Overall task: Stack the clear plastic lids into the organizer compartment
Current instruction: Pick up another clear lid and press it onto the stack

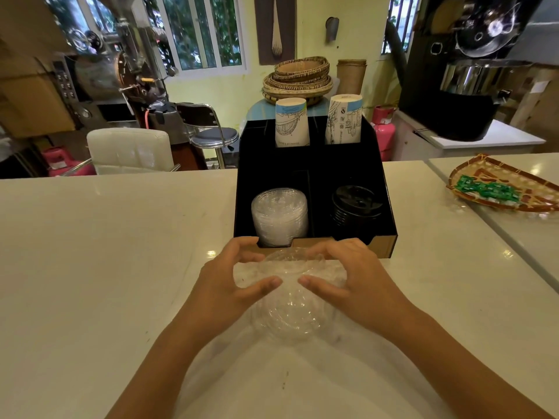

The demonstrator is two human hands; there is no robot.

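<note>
Both hands, left hand (225, 287) and right hand (357, 282), grip loose clear lids (287, 297) on the surface (106, 252). Target compartment's lid stack (279, 216) sits just ahead, slightly left; left hand nearer.

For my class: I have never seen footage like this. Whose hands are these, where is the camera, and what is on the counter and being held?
This is one picture from a camera worn on a person's head, looking down. No machine: the left hand and right hand together grip a bunch of clear plastic lids above the white counter. Ahead stands a black organizer holding stacked clear lids, black lids and two paper cups.
</note>
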